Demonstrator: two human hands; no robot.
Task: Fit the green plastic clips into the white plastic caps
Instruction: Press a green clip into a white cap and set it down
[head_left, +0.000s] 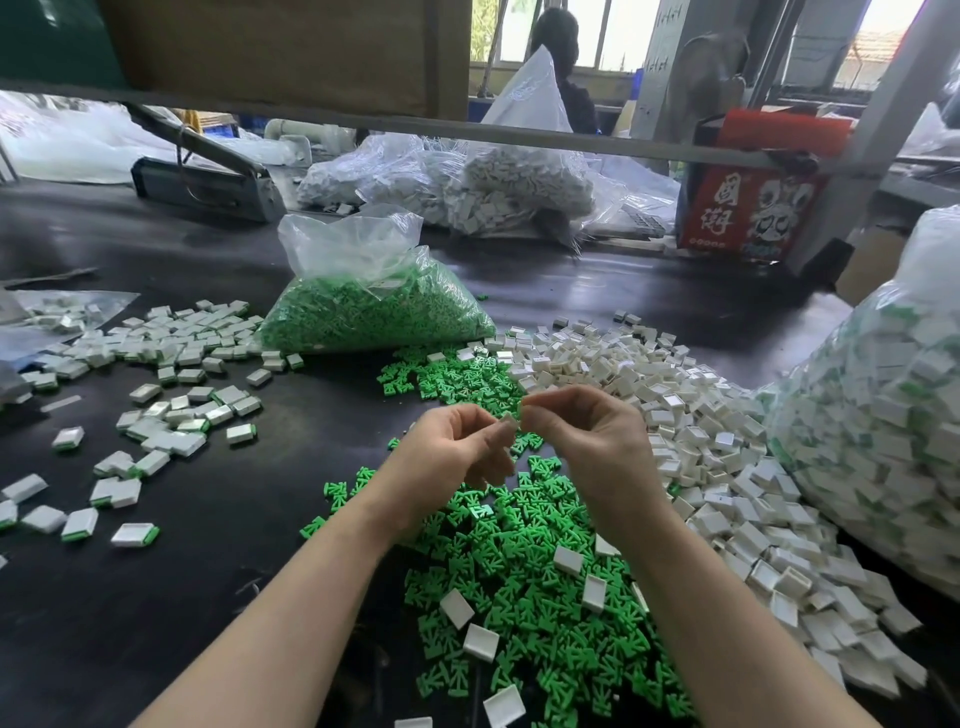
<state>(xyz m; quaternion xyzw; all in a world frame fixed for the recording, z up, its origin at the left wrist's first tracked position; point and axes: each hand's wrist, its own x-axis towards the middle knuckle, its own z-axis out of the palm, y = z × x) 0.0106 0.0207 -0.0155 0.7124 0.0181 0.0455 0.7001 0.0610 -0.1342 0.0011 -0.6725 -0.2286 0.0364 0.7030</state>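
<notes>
My left hand (457, 452) and my right hand (582, 431) meet above the table, fingers curled, both pinching one small white cap (510, 421) between their fingertips. Whether a green clip sits in that cap is hidden by the fingers. Below the hands lies a heap of loose green clips (519, 571) with a few white caps on it. A big pile of white caps (701, 457) spreads to the right. Assembled caps with green edges (171, 415) lie scattered on the left.
A clear bag of green clips (374, 306) stands behind the hands. A large bag of assembled parts (883, 415) fills the right edge. Bags of white caps (498, 182), a red box (748, 208) and a metal rail (519, 132) are at the back. A person sits beyond.
</notes>
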